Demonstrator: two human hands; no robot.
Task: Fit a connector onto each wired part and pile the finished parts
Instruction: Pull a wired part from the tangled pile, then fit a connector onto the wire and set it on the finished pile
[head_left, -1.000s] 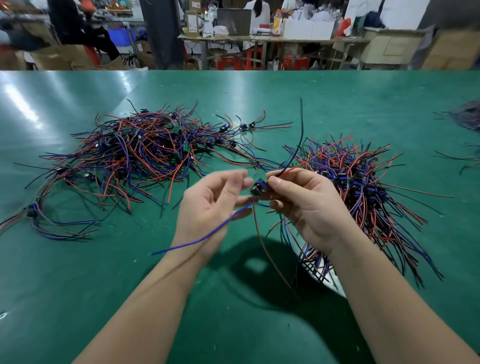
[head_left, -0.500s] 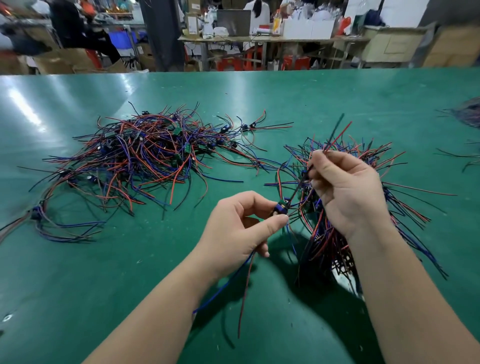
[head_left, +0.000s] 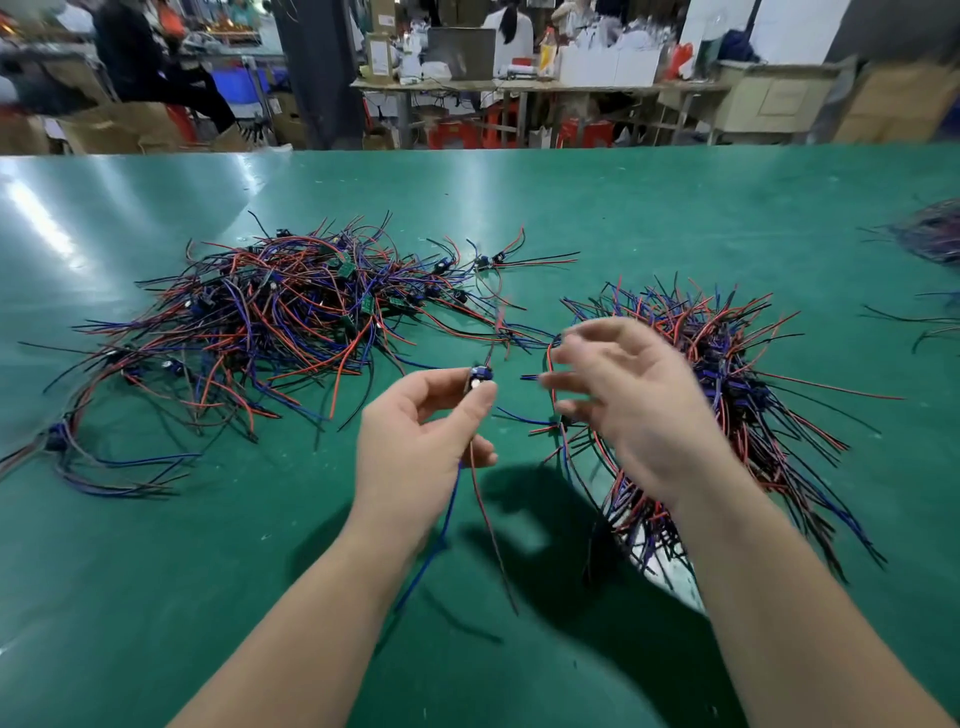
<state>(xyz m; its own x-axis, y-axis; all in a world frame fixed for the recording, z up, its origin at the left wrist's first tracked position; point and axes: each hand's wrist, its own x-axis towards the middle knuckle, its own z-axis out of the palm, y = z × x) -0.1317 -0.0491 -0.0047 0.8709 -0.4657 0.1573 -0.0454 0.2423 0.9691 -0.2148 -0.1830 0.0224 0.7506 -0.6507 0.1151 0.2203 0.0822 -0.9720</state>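
Hands: I am seeing two, both bare, over the near middle of the green table (head_left: 571, 197).
Left hand (head_left: 415, 447): it is pinching one wired part (head_left: 480, 375) between thumb and forefinger, blue connector end up, raised above the table between the two heaps.
Wires on that part: I am counting two hanging below the hand, one blue wire (head_left: 436, 530) and one red wire (head_left: 493, 545).
Right hand (head_left: 628, 410): it is showing blurred, fingers spread and loosely bent, with nothing in them that I can make out, hovering over the inner edge of the right heap.
Heaps: I am counting two large ones, a loose left heap (head_left: 270, 322) sprawling toward the left edge and a tighter right heap (head_left: 727, 374) just beside the right hand.
Smaller bunches: one bundle (head_left: 67, 447) at the left edge, one dark bunch (head_left: 935, 234) at the right edge.
Containers: something white (head_left: 670, 571) is peeking out under the right heap; I cannot tell what it is.
Surroundings: a cluttered bench (head_left: 519, 88) and cardboard boxes (head_left: 130, 130) are standing beyond the far edge.
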